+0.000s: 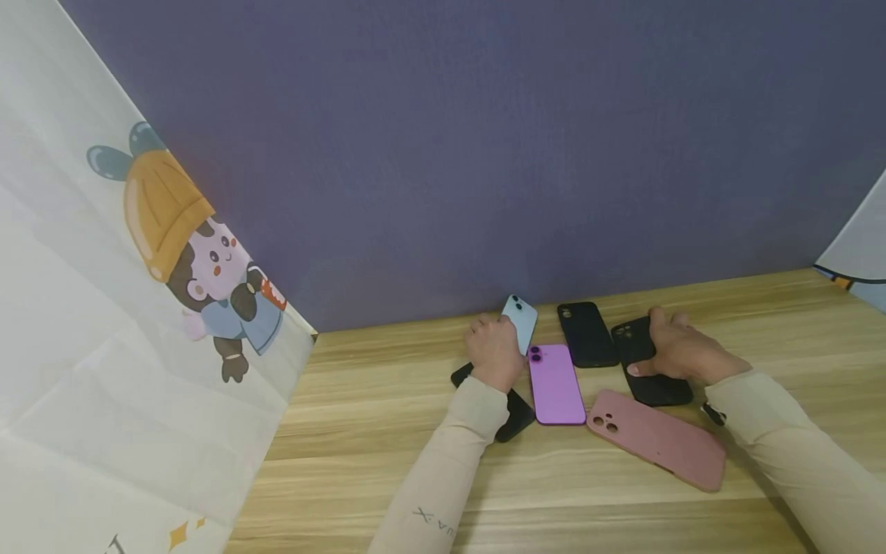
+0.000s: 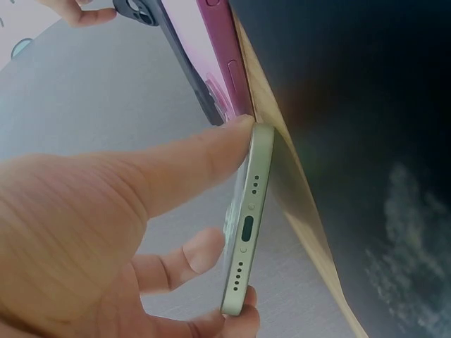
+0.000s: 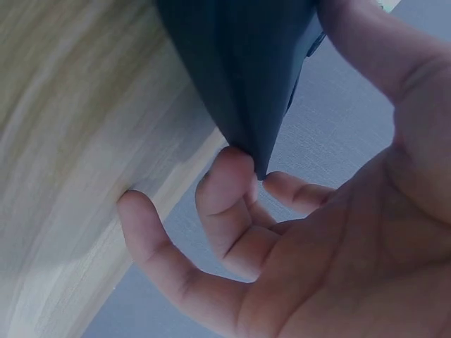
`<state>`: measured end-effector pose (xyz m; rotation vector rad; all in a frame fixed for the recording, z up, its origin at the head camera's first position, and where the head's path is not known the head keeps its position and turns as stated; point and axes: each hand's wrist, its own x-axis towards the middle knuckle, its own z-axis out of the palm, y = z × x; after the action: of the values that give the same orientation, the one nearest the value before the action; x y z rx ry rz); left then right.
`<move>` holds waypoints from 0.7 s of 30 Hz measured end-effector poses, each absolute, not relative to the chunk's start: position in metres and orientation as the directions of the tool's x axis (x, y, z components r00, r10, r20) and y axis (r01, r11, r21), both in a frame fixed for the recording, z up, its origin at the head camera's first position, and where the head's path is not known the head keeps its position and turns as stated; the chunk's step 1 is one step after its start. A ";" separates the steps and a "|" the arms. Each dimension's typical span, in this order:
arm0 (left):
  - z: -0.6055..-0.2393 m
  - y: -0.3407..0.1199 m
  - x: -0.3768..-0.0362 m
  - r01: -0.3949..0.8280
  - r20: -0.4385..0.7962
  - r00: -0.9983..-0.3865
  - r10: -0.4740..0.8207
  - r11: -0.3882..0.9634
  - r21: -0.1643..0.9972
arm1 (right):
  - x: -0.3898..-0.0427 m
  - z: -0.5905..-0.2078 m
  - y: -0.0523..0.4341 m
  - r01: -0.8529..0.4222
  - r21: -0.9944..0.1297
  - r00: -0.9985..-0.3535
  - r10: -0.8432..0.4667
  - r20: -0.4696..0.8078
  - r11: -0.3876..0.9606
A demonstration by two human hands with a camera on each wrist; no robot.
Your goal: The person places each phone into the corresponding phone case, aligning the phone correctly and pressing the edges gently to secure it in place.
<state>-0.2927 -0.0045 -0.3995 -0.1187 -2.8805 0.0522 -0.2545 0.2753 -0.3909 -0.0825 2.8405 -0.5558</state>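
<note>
My left hand (image 1: 495,352) grips a pale blue phone (image 1: 522,322) across its sides. The left wrist view shows the thumb on one edge of that phone and fingertips at the other, its charging port end facing the camera. My right hand (image 1: 685,350) holds a black phone case (image 1: 640,369) with camera cutouts, thumb on its left side and fingers across on the right. In the right wrist view, fingertips touch the edge of this dark case (image 3: 239,70). Between the hands lie a purple phone (image 1: 557,388) and another black phone case (image 1: 587,335).
A pink phone case (image 1: 661,442) lies in front of my right hand. Under my left wrist is a black phone or case (image 1: 515,419), partly hidden. The wooden table (image 1: 346,462) ends at a dark blue wall panel (image 1: 443,169); a white printed sheet (image 1: 69,323) hangs at left.
</note>
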 end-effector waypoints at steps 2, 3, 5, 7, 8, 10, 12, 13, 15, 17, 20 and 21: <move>-0.399 -0.004 -0.292 0.078 0.251 -0.964 0.088 0.996 -0.047 | -0.255 -0.391 0.275 -0.007 -0.377 -0.968 -0.101 -0.230 0.926; -0.399 -0.004 -0.292 0.079 0.249 -0.964 0.089 0.996 -0.049 | -0.255 -0.390 0.275 -0.006 -0.377 -0.967 -0.101 -0.232 0.926; -0.398 -0.004 -0.293 0.080 0.244 -0.966 0.090 0.995 -0.051 | -0.255 -0.390 0.276 -0.002 -0.375 -0.967 -0.098 -0.235 0.927; -0.398 -0.004 -0.293 0.079 0.243 -0.966 0.090 0.995 -0.055 | -0.255 -0.390 0.275 -0.001 -0.374 -0.967 -0.096 -0.237 0.927; -0.398 -0.004 -0.293 0.080 0.244 -0.966 0.091 0.995 -0.056 | -0.255 -0.390 0.275 -0.001 -0.373 -0.967 -0.096 -0.236 0.928; -0.399 -0.003 -0.294 0.089 0.242 -0.965 0.101 0.994 -0.061 | -0.255 -0.390 0.275 -0.004 -0.371 -0.968 -0.097 -0.231 0.929; -0.399 -0.002 -0.294 0.100 0.240 -0.964 0.112 0.993 -0.060 | -0.256 -0.390 0.276 -0.007 -0.368 -0.969 -0.098 -0.228 0.930; -0.399 -0.002 -0.295 0.105 0.240 -0.964 0.116 0.993 -0.058 | -0.256 -0.390 0.276 -0.009 -0.367 -0.969 -0.099 -0.225 0.930; -0.399 -0.001 -0.295 0.113 0.234 -0.965 0.121 0.993 -0.046 | -0.256 -0.391 0.276 -0.014 -0.365 -0.970 -0.101 -0.222 0.931; -0.399 0.000 -0.295 0.109 0.229 -0.967 0.113 0.994 -0.029 | -0.257 -0.391 0.276 -0.016 -0.363 -0.970 -0.102 -0.220 0.932; -0.399 0.000 -0.295 0.101 0.228 -0.969 0.100 0.995 -0.009 | -0.257 -0.392 0.277 -0.021 -0.357 -0.971 -0.105 -0.217 0.934; -0.399 0.000 -0.295 0.098 0.230 -0.968 0.096 0.995 -0.001 | -0.257 -0.392 0.277 -0.022 -0.355 -0.970 -0.105 -0.217 0.935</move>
<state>-0.2947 0.0001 -0.3986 -0.1434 -2.9061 -0.0147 -0.2572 0.2766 -0.3920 -0.0956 2.8585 -0.5199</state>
